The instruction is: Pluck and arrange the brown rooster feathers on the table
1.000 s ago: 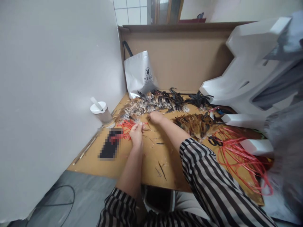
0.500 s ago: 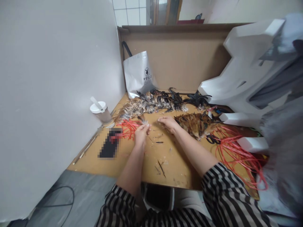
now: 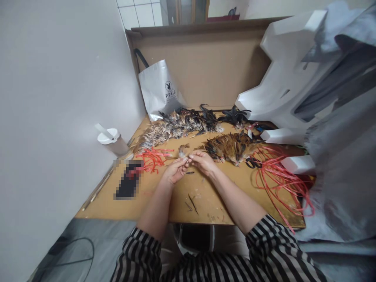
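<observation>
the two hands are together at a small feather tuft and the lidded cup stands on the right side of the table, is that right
Not quite: the head view shows the lidded cup on the left side of the table. The left hand and right hand are indeed together at a small feather tuft.

Flat, muted light reaches me, with soft shadow on the brown cardboard panel (image 3: 205, 66) beside the angular white foam piece (image 3: 277, 70). The small tan feather tuft (image 3: 183, 150) I pinch looks blurry; crumpled grey plastic (image 3: 346, 164) smears at the right edge; coarse pixels mask a black rectangular object (image 3: 127, 184).
</observation>
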Tool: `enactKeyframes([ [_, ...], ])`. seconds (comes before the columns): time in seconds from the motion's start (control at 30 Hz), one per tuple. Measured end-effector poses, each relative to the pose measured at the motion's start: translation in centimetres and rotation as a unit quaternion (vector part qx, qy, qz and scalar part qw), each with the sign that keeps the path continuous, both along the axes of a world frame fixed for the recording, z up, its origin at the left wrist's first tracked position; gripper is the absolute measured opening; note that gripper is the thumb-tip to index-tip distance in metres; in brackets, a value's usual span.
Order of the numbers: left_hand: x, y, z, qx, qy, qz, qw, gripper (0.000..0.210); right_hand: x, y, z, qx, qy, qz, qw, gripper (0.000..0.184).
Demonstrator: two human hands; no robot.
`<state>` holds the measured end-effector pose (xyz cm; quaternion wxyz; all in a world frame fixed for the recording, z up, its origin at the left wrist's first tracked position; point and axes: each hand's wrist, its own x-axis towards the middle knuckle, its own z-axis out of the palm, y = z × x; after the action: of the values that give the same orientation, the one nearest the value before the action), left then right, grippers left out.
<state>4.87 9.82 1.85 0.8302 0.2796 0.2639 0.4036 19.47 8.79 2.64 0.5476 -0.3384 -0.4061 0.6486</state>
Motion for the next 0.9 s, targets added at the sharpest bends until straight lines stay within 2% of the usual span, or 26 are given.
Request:
enactKeyframes([
  [0.1, 0.1, 0.1, -0.3, 0.017, 0.002, 0.012, 1.000, 0.009, -0.1, -0.1, 0.0, -0.008, 0.008, 0.004, 1.000, 0.022],
  [0.23, 0.3, 0.3, -0.5, 0.103, 0.075, 0.070, 0.989, 0.016, -0.2, -0.1, 0.1, -0.069, 0.007, -0.031, 0.997, 0.025],
  [0.4, 0.8, 0.4, -0.4, 0.205, 0.197, 0.155, 0.946, 0.021, -0.3, -0.2, 0.1, -0.088, -0.028, -0.048, 0.995, 0.025],
  [0.53, 1.1, 0.5, -0.5, 0.256, 0.243, 0.204, 0.913, 0.020, -0.5, -0.1, -0.1, -0.109, -0.025, -0.074, 0.991, 0.025],
  [0.73, 1.3, 0.2, -0.5, 0.286, 0.269, 0.193, 0.899, 0.019, -0.7, 0.1, -0.4, -0.108, -0.011, -0.122, 0.987, 0.022],
  [0.8, 1.3, 0.2, -0.4, 0.273, 0.264, 0.177, 0.908, 0.020, -0.7, 0.1, -0.4, -0.104, -0.016, -0.130, 0.986, 0.022],
  [0.9, 1.0, 0.2, -0.5, 0.210, 0.228, 0.133, 0.942, 0.024, -0.4, 0.1, -0.4, -0.084, -0.022, -0.122, 0.989, 0.022],
])
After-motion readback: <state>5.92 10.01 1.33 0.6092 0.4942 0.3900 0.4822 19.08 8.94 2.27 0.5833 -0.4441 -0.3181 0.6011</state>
